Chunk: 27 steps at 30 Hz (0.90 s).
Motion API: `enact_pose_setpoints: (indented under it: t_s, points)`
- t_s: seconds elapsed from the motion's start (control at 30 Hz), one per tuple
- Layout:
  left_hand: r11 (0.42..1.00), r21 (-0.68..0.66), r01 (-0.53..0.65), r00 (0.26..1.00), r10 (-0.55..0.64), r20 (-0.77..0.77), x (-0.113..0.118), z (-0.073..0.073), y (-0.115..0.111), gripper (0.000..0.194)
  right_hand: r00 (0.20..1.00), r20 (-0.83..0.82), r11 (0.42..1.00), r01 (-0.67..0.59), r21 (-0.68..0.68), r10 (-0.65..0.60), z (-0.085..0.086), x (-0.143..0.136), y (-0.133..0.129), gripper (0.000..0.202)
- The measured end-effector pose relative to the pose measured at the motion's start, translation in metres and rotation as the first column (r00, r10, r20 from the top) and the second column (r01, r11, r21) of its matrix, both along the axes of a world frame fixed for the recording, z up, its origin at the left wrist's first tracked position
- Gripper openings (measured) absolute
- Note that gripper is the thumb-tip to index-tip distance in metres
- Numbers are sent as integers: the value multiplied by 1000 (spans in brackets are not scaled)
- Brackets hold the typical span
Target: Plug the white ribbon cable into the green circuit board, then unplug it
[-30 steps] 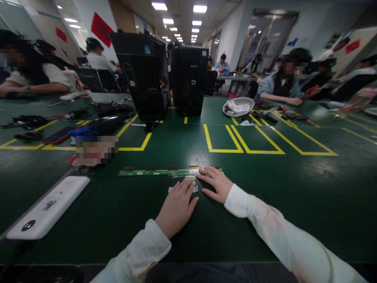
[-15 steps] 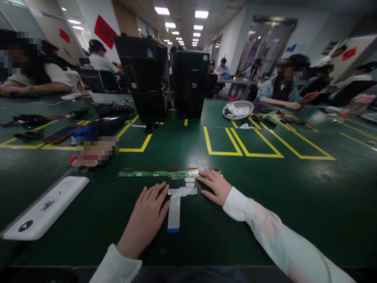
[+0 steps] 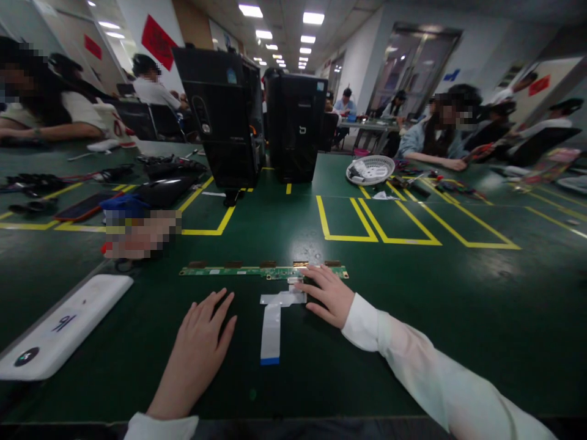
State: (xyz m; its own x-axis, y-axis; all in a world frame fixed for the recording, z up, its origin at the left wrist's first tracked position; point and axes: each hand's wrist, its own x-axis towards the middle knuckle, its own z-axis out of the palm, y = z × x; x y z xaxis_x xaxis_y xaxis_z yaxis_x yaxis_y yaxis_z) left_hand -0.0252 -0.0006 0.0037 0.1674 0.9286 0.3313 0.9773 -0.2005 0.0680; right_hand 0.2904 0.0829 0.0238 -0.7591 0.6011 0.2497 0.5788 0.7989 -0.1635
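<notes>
A long, narrow green circuit board [image 3: 247, 271] lies crosswise on the green table, with brown tabs along its far edge. A white flat ribbon cable [image 3: 271, 330] with a blue end runs from the board's connector toward me, folded near its top. My right hand [image 3: 328, 296] rests with fingers spread over the right part of the board, its fingertips by the connector; whether they press on it I cannot tell. Left of the cable, apart from it, my left hand [image 3: 199, 345] is open with nothing in it.
A white power bank-like device [image 3: 68, 324] lies at left. Behind it are a blurred-out item [image 3: 142, 235], a blue bundle [image 3: 121, 208] and dark cables [image 3: 36, 183]. Two black computer towers [image 3: 293, 128] stand ahead. A white basket [image 3: 370, 170] sits at back right. Co-workers sit around.
My left hand has moved left and toward me, away from the ribbon cable. My right hand has shifted slightly left, its fingers now nearer the connector. The board and cable lie nearly as before.
</notes>
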Motion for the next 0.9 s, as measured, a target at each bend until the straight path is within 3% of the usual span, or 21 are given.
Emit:
enact_pose_setpoints:
  t_s: [0.23, 0.5, 0.7, 0.9]
  points:
    - [1000, 23, 3, 1000, -3, -1, 1, 0, 1, 52, 998, 63, 993, 16, -116, -9, 6, -19, -7, 50]
    - [1000, 19, 4, 1000, -4, 10, 2, 1, 1, 51, 996, 93, 991, 25, -135, -13, 4, -4, -6, 51]
    - [998, 53, 17, 1000, -17, 15, 3, 0, 0, 49, 997, 79, 997, 14, -76, -8, -2, 46, -19, 52]
    - [998, 51, 22, 1000, -22, 8, 1, -3, 1, 50, 982, 36, 982, 186, 24, -186, -15, 127, -58, 48]
